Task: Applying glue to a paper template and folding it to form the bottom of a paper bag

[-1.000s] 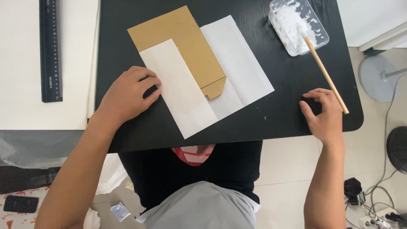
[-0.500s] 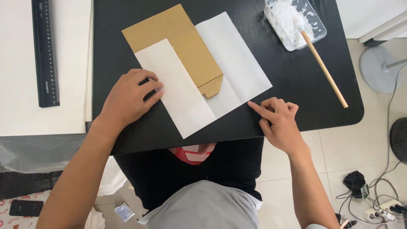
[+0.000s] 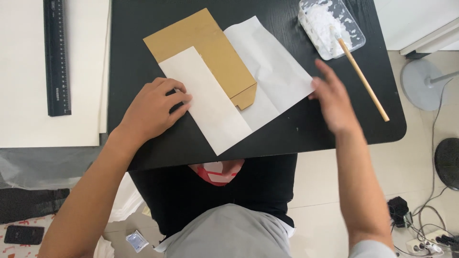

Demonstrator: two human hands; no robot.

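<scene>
A person at a black table (image 3: pixel 143 28) works on a brown card (image 3: pixel 205 52) lying across a sheet of white paper (image 3: pixel 282 71). One flap of the paper, under the left fingertips, is already folded over the card's near side; the wider part beyond the card lies flat and uncovered, so the wrapping looks about half done. The left hand (image 3: pixel 153 110) presses down on the folded flap, fingers bent and gathered, grasping nothing. The right hand (image 3: pixel 334 100), blurred, hovers just past the paper's right corner, fingers loosely spread and empty. Beyond those fingers a wooden-handled brush (image 3: pixel 363 79) rests in a clear tray of white paste (image 3: pixel 330 24). Well to the left of the pressing hand, a black ruler (image 3: pixel 56 57) lies on a white board (image 3: pixel 24 95).
</scene>
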